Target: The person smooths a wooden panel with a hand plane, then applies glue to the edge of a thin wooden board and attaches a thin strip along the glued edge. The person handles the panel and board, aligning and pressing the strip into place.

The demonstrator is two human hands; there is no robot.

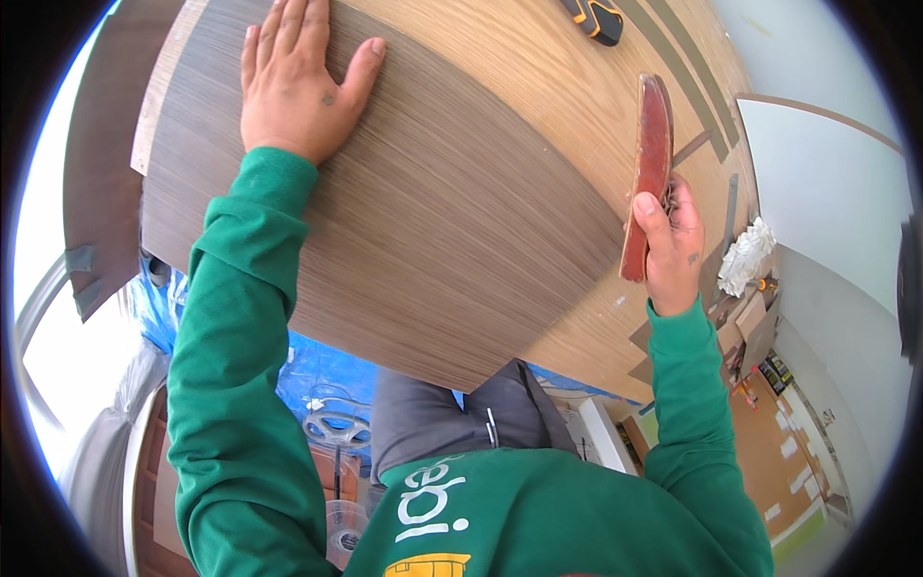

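My left hand [300, 91] lies flat on a dark grey-brown wood-grain sheet [413, 192], fingers stretched out and thumb spread. That sheet rests on a lighter wood-grain board [510, 58]. Over the board's right part, my right hand [673, 240] grips a long, slightly curved reddish-brown piece [651, 144] with a worn, paler edge. My thumb presses its near face and the fingers curl behind it; what they touch there is partly hidden. The piece points away from me, beside the sheet's right end.
A black-and-orange tool handle [598, 19] lies at the far edge. Narrow grey-brown strips [687, 58] and crumpled white material [746, 256] are on the right. A brown sheet [106, 144] hangs at the left. Blue plastic [322, 370] and a grey stool-like frame [336, 423] show below the board.
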